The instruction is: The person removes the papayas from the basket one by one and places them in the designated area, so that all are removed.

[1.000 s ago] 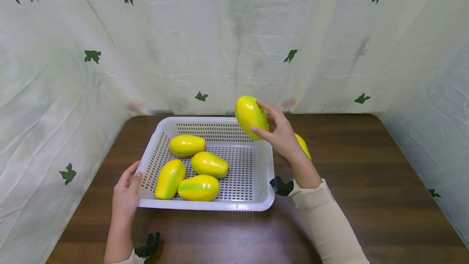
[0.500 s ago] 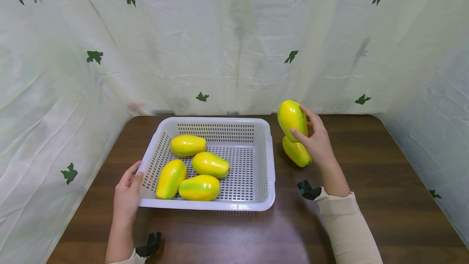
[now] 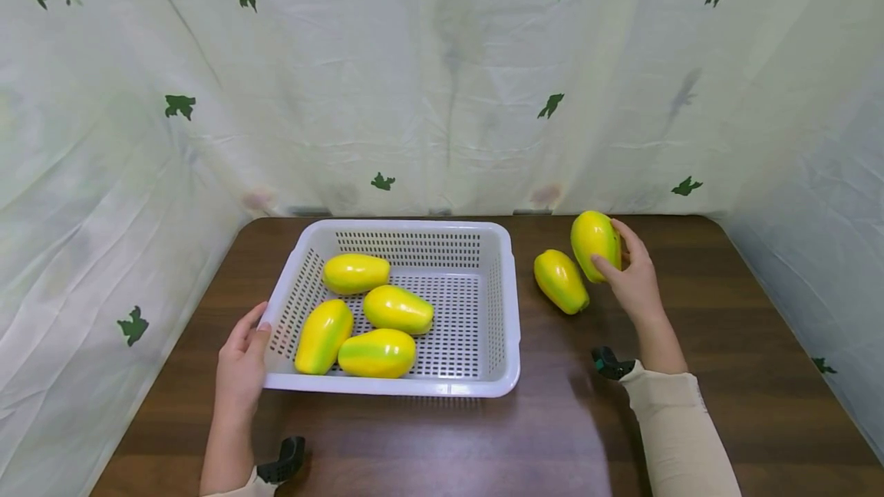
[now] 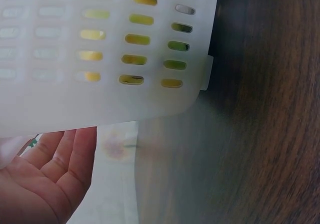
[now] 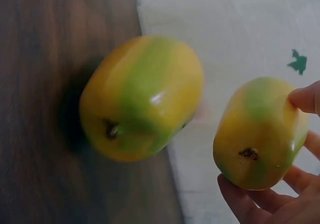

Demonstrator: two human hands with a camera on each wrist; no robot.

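My right hand (image 3: 634, 276) grips a yellow-green papaya (image 3: 594, 244) between thumb and fingers at the right of the table; whether it touches the wood is hard to tell. Close on its left, a second papaya (image 3: 561, 282) lies on the table. The right wrist view shows both, the held papaya (image 5: 260, 134) at the right and the lying papaya (image 5: 142, 99) nearer the lens. With thumb at the rim and fingers outside, my left hand (image 3: 239, 366) holds the left side of a white plastic basket (image 3: 452, 387). Several papayas (image 3: 397, 309) lie inside it, mostly toward the left.
The dark wooden table (image 3: 428, 451) ends at a back edge against a pale curtain (image 3: 414, 83) with green leaf prints. More cloth hangs along both sides. Black wrist devices (image 3: 282, 462) sit on both forearms.
My right hand has carried the papaya from above the basket's back right corner rightward, past the lying papaya, and lowered it. My left hand and the basket have stayed in place.
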